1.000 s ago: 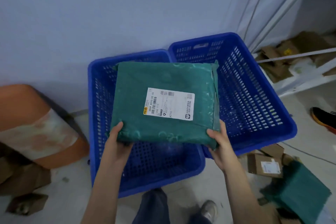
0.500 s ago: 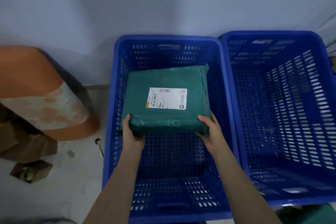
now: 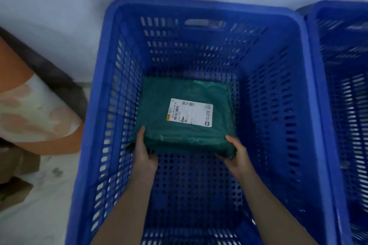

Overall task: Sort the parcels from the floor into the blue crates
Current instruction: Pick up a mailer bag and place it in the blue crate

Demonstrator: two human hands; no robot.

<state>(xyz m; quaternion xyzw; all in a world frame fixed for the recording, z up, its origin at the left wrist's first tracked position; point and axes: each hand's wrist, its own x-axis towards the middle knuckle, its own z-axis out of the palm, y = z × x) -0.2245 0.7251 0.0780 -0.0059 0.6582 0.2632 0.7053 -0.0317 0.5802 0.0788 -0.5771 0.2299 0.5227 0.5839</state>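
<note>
A green plastic-wrapped parcel [image 3: 185, 113] with a white shipping label lies low inside the left blue crate [image 3: 306, 93], at its far end near the perforated bottom. My left hand [image 3: 144, 153] grips the parcel's near left corner, thumb on top. My right hand [image 3: 237, 152] grips the near right corner the same way. Both forearms reach down into the crate. I cannot tell whether the parcel rests fully on the crate floor.
A second blue crate [image 3: 342, 105] stands touching on the right. An orange and white rounded object [image 3: 33, 113] sits on the floor to the left, with brown cardboard [image 3: 18, 167] below it. A pale wall runs behind both crates.
Both hands have lowered the green parcel from above the crate rims down to the far end of the left crate's bottom. My view has moved closer over that crate.
</note>
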